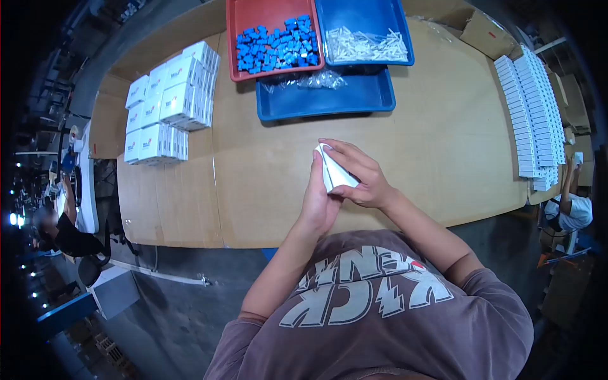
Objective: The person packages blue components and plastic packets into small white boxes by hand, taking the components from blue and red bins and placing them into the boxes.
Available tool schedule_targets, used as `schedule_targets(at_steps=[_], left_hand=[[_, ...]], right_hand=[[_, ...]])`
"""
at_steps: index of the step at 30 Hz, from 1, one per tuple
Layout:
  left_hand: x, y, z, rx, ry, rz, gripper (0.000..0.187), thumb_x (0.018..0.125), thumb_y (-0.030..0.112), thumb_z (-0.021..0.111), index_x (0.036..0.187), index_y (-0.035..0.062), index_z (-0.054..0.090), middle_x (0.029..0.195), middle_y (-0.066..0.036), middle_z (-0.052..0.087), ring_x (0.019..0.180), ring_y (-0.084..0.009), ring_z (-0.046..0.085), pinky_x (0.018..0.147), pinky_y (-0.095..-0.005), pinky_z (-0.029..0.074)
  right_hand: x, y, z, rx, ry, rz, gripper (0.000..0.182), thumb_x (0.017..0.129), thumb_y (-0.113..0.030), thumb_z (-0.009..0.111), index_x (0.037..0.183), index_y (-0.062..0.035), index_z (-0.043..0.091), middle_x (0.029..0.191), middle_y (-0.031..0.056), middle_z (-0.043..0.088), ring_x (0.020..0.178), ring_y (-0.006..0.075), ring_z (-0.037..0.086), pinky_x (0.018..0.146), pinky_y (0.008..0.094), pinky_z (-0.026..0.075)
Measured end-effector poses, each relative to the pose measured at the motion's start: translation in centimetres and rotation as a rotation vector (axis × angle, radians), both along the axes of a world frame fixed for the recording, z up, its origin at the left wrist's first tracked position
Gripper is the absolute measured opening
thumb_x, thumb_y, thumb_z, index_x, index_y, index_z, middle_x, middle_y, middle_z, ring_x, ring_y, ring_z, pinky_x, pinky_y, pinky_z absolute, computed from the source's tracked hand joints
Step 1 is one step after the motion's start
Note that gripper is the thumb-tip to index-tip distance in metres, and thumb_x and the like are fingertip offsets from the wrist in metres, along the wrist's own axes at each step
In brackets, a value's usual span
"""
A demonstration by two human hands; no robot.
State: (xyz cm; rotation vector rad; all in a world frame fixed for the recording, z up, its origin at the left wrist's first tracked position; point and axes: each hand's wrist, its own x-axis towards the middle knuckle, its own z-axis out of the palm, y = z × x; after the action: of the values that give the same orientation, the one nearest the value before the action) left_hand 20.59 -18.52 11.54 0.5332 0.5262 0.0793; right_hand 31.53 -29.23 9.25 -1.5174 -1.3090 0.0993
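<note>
Folded white piece (337, 172), smooth and wedge-shaped, is grasped by fingers of left hand (320, 202) and right hand (367, 179), partly covered by them. Beyond fingers: near blue tray (316, 102) with crinkled clear plastic (326, 79); behind it, red tray (242, 20) filled with small blue parts (278, 50), far blue tray (354, 16) with thin white sticks (367, 47). Left of fingers, white boxes (168, 101) are stacked on brown cardboard surface (266, 183); well apart rightward, slim boxes (535, 120) are lined up.

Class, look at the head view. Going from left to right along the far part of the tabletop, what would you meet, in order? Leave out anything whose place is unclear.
Stacked white boxes → red tray holding blue pieces → blue tray holding white pieces → long rows of white boxes
</note>
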Motion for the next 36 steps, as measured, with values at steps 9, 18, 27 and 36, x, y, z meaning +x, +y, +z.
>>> schedule_targets(at_steps=[9, 18, 27, 36], left_hand=[[1.3, -0.7, -1.6, 0.782, -0.207, 0.066, 0.062, 0.111, 0.036, 0.05, 0.16, 0.0017, 0.032, 0.146, -0.013, 0.052, 0.137, -0.0198, 0.05, 0.114, -0.0338, 0.038], [1.0, 0.5, -1.4, 0.291, -0.023, 0.128, 0.061, 0.113, 0.051, 0.034, 0.15, 0.003, 0.041, 0.138, -0.015, 0.058, 0.121, -0.0214, 0.062, 0.103, -0.0398, 0.052], [1.8, 0.1, -2.4, 0.396, -0.028, 0.129, 0.052, 0.114, 0.043, 0.039, 0.148, 0.0042, 0.041, 0.128, -0.01, 0.055, 0.116, -0.0167, 0.057, 0.1, -0.0364, 0.05], [2.3, 0.4, -4.0, 0.513, 0.055, 0.121, 0.054, 0.114, 0.037, 0.041, 0.153, 0.0007, 0.039, 0.129, -0.012, 0.058, 0.113, -0.0172, 0.057, 0.096, -0.0321, 0.048]], right_hand=[[-1.8, 1.2, 3.4, 0.153, 0.911, -0.147, 0.054, 0.113, -0.032, 0.046, 0.148, 0.0075, 0.052, 0.162, 0.0178, 0.041, 0.148, 0.0274, 0.042, 0.123, 0.0391, 0.033], [-1.6, -1.2, 2.1, -0.159, 0.242, -0.122, 0.059, 0.092, -0.009, 0.069, 0.149, -0.0007, 0.054, 0.159, 0.0229, 0.044, 0.146, 0.0379, 0.047, 0.118, 0.0442, 0.041], [-1.3, -0.5, 0.5, -0.192, 0.178, -0.167, 0.049, 0.101, -0.008, 0.062, 0.148, 0.0014, 0.054, 0.145, 0.0256, 0.059, 0.13, 0.0385, 0.062, 0.106, 0.0404, 0.052], [-1.4, 0.3, -0.8, -0.174, -0.041, -0.272, 0.044, 0.102, -0.008, 0.058, 0.144, 0.0038, 0.056, 0.122, 0.0262, 0.071, 0.096, 0.0388, 0.074, 0.081, 0.0432, 0.061]])
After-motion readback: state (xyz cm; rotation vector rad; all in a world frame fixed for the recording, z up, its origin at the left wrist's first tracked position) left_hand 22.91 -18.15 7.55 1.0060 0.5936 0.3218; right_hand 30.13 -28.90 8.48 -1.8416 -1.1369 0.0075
